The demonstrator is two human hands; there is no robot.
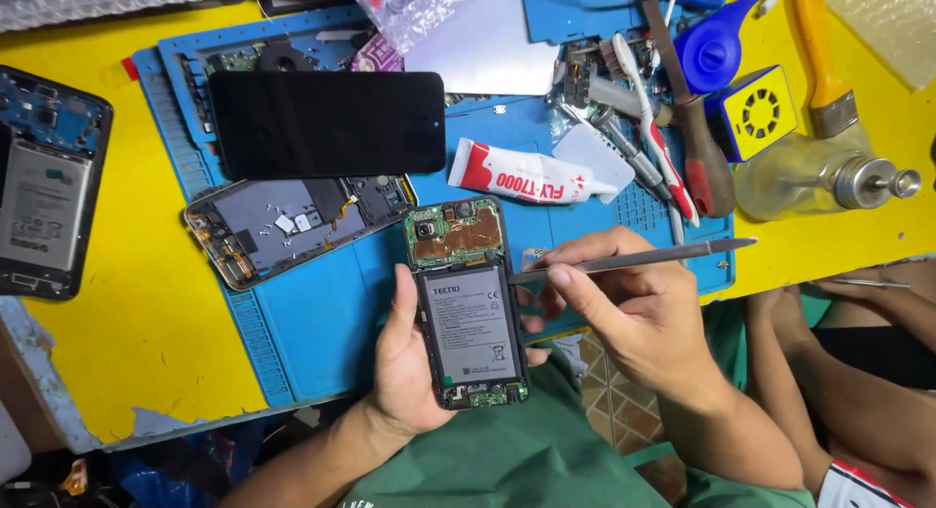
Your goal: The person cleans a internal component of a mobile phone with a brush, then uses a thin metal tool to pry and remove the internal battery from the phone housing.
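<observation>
Head view, looking down at my own two hands over the near edge of a yellow table (146, 303).

My left hand (405, 357) cradles an opened black smartphone with its back cover off (468, 303). The grip is closed around the phone's body, thumb along its left edge and fingers wrapped behind to the right edge. The phone is held upright, just off the near edge of the table and above my green shirt. Its green circuit board (455, 232) shows at the far end, and a grey battery with a white label (470, 323) fills the middle.

My right hand (634, 308) pinches a slim grey metal pry tool (643, 258) between thumb and fingers, clamped tight. The tool lies nearly level, its tip at the phone's right edge, near the top of the battery. I cannot tell whether it touches.

A blue silicone work mat (312, 313) covers the table beyond my hands. On it, to the far left, lies a black phone screen panel (327, 123), and just nearer a bare phone frame with loose parts (292, 225). A white and red glue tube (526, 176) lies beyond the phone I hold. At the far left edge rests another opened phone (44, 181).

To the right, another person's arm (858, 381) is near mine.
</observation>
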